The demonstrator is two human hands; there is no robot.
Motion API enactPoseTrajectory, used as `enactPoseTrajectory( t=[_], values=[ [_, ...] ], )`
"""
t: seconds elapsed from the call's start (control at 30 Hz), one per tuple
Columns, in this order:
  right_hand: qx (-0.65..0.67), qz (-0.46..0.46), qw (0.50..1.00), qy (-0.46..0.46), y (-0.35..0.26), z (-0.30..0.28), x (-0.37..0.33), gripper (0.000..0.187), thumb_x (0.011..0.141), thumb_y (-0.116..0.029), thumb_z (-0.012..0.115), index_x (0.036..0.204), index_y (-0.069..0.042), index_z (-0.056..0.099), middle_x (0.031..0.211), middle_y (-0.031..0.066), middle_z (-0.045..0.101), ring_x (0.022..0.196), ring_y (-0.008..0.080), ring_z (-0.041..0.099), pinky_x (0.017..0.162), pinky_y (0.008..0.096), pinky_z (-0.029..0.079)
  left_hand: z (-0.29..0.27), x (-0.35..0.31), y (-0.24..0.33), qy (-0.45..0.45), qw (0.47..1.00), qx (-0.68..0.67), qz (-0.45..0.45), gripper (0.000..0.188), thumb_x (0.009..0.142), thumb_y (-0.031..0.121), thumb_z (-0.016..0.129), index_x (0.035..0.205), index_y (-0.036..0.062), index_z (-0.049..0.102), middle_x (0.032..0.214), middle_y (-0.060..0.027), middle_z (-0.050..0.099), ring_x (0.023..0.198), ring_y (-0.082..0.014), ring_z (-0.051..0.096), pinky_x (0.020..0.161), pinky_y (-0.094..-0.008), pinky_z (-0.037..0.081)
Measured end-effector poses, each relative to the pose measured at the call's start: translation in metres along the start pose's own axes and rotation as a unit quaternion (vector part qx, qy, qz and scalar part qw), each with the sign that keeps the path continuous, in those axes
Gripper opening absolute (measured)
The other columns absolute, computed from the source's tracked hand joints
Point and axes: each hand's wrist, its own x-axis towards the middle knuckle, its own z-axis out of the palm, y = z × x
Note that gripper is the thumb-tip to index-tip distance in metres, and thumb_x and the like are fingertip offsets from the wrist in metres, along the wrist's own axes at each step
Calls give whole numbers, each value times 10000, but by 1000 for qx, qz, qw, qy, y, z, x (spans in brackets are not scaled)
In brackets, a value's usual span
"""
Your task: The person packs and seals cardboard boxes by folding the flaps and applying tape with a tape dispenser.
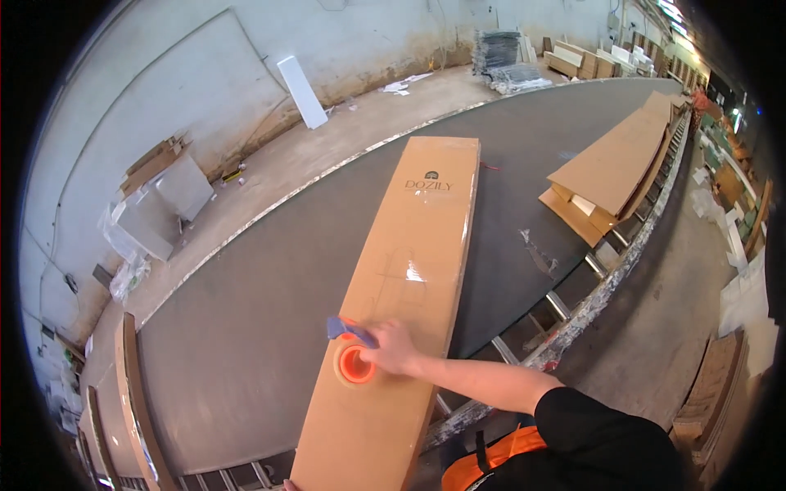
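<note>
A long, narrow cardboard box [385, 270] lies on the dark conveyor belt, its far end pointing away from me. Shiny clear tape shows along its right edge. My right hand [393, 345] is closed on an orange tape dispenser [357, 378], which rests on or just over the box's top; a blue-grey part sticks out past the fingers. Only a bit of my left hand [290, 485] shows, at the box's left edge by the bottom of the view; its fingers are mostly hidden.
Flattened cardboard sheets [614, 159] lie along the belt's right side, over metal rollers [558, 306]. A white panel [301, 92] leans against the far wall. Cardboard stacks [712, 393] stand at the right, and narrow boxes [135, 401] at the left.
</note>
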Motion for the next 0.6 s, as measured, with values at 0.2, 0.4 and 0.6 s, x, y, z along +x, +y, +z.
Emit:
enactPoseTrajectory(
  t=[0.2, 0.4, 0.6],
  values=[
    [19, 67, 972, 226, -3, -2, -115, 999, 778, -399, 739, 1534, -46, 190, 1516, 307, 220, 1365, 475, 257, 1156, 549, 186, 32, -24, -49, 209, 977, -2, 33, 717, 1000, 567, 325, 876, -10, 731, 868, -272, 685, 878, -469, 651, 809, -565, 480],
    [51, 45, 978, 198, 29, 100, -213, 1060, 857, -385, 712, 1536, 57, 29, 1604, 300, -5, 1503, 407, -18, 1221, 461, 9, 55, -89, -39, 119, 942, -296, -105, 445, 892, 439, 561, 1038, 44, 703, 1061, -207, 697, 1000, -390, 650, 806, -464, 513],
    [25, -128, 964, 230, 86, 88, -163, 982, 823, -361, 765, 1501, 97, 222, 1506, 343, 278, 1403, 427, 312, 1169, 450, 262, 63, -156, -17, 127, 987, -55, -84, 700, 940, 633, 349, 1044, 32, 694, 1045, -163, 718, 1004, -315, 678, 894, -459, 457]
  ],
)
